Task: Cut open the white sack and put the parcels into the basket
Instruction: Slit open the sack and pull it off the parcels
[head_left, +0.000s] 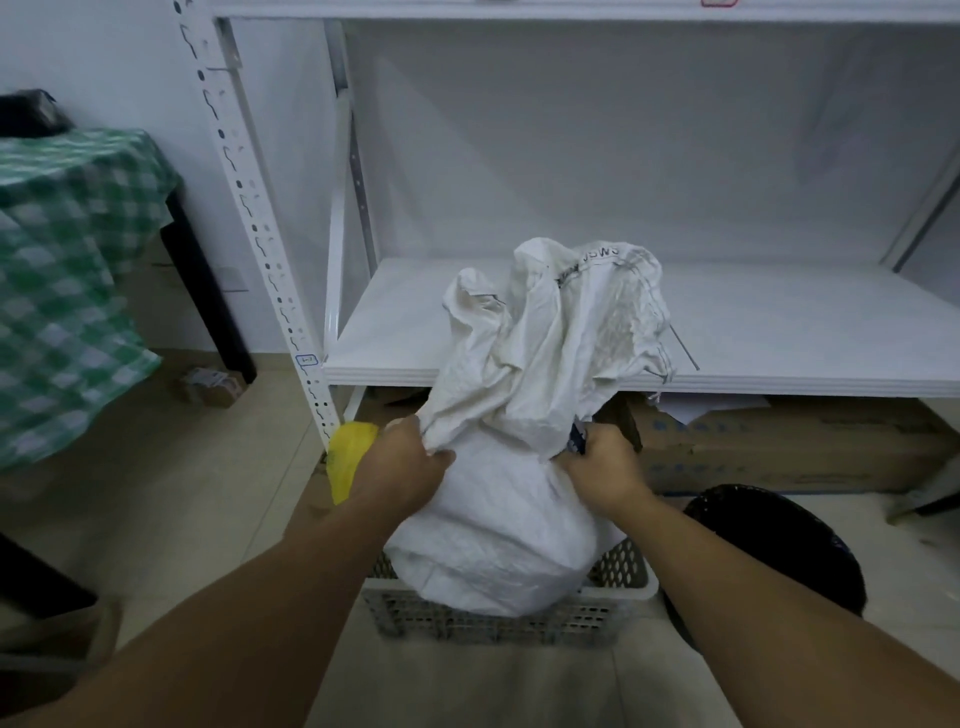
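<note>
The white sack (493, 530) stands in the grey basket (493, 623) at lower centre, its bulging bottom filling it. My left grip (410, 467) bunches the sack's loose neck. My right grip (605, 465) clutches the cloth opposite. A black bin (779, 545) sits at lower right.

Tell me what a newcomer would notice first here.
A bulging white sack stands in a pale basket on the floor, centre frame, its crumpled top rising before the white shelf. The left hand grips its neck; the right hand holds a dark tool there.
</note>
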